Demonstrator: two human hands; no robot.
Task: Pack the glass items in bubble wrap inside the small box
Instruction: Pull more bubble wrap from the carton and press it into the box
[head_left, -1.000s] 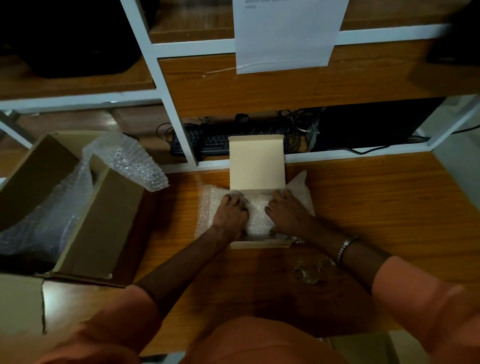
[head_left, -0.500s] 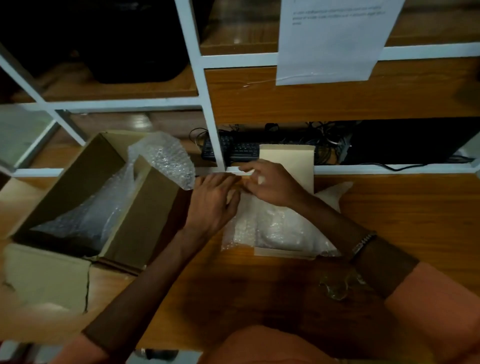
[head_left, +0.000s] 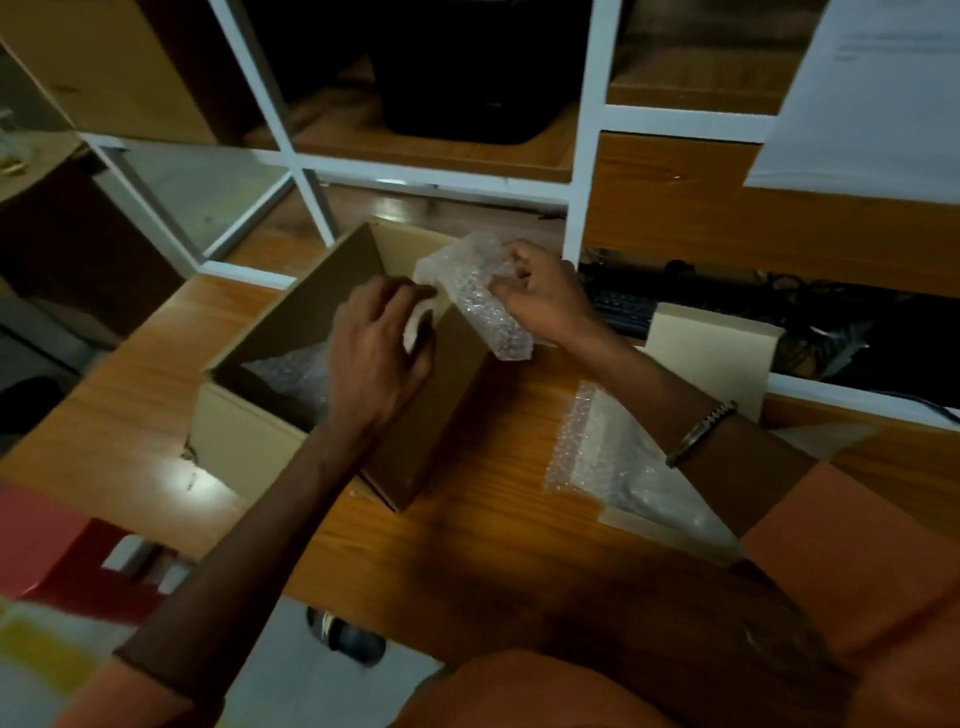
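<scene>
Bubble wrap (head_left: 475, 293) is what both hands went for after leaving the small box (head_left: 711, 353): right hand (head_left: 545, 299) pinches it, left hand (head_left: 376, 353) curls at its edge over the big box (head_left: 249, 447). More padding coming.

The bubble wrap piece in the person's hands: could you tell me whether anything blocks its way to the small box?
Only the person's right forearm crosses over the small box, which is already lined with bubble wrap. Otherwise nothing visible blocks the held bubble wrap piece.

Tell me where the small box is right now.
In the head view the small box sits right of centre on the desk, under the right forearm, lined with bubble wrap, right of the big carton.
</scene>
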